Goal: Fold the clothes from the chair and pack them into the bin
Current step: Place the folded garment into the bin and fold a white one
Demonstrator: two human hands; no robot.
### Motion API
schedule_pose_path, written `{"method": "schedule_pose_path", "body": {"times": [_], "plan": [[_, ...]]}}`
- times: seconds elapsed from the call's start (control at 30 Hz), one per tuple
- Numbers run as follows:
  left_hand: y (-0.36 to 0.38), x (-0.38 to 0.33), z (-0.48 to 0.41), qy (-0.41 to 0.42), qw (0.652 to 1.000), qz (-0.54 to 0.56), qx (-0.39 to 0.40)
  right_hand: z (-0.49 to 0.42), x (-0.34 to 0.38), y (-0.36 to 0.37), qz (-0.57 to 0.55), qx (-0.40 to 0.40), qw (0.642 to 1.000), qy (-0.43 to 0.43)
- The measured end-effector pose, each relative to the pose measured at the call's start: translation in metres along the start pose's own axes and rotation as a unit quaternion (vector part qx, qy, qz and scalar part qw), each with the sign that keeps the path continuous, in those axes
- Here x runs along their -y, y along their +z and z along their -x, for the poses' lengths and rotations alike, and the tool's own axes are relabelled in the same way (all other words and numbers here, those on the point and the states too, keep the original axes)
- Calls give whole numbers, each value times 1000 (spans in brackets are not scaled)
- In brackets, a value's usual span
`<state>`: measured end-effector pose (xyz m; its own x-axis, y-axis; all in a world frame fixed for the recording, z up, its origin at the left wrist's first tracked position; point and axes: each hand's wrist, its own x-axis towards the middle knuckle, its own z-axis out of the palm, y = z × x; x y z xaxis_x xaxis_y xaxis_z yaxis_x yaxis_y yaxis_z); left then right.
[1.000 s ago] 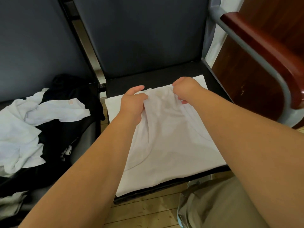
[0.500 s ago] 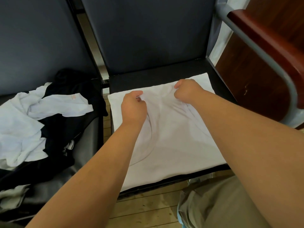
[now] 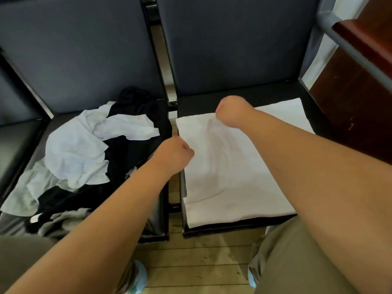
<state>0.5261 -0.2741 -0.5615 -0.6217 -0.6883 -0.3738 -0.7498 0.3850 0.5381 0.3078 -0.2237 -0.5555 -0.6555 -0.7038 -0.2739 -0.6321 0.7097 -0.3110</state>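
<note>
The flat white fabric garment [image 3: 233, 166] lies on the right black chair seat [image 3: 197, 107], extending rightward from the left hand [image 3: 176, 153], whose grip is clenched at its left edge, hold undeterminable; the right hand [image 3: 228, 114] grip pinches its far middle

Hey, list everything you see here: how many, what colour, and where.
white shirt: one, white, flat on the right chair seat
clothes pile: one, white, black and grey, on the left chair seat
chairs: at least two, dark, side by side
armrest: one, reddish-brown, upper right
floor: one, pale wood, under the chairs
trousers: one pair, khaki, bottom edge
left hand: one, gripping the shirt's left edge
right hand: one, gripping the shirt near its far edge
</note>
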Motion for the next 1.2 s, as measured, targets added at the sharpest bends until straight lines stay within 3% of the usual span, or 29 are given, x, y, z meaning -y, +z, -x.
{"method": "schedule_pose_path", "body": {"times": [0.17, 0.3, 0.47, 0.67, 0.83, 1.03, 1.2], "plan": [[10, 24, 44, -62, 988, -115, 85, 7, 49, 21, -23, 11, 997, -76], [23, 40, 64, -50, 986, -116, 106, 13, 72, 46, 2, 28, 990, -138], [32, 42, 64, -32, 991, -90, 95, 15, 81, 73, 99, -4, 986, -138], [33, 49, 60, -28, 992, -44, 118, 12, 90, 76, 122, -33, 985, -118], [14, 49, 58, -28, 994, -11, 101, -1, 99, 65, -40, -68, 995, -55], [-14, 35, 59, -26, 990, 89, 106, -3, 74, 27, -239, -164, 955, -59], [-8, 2, 69, 51, 969, 181, 158, -4, 35, 2, -190, -176, 965, -39]]}}
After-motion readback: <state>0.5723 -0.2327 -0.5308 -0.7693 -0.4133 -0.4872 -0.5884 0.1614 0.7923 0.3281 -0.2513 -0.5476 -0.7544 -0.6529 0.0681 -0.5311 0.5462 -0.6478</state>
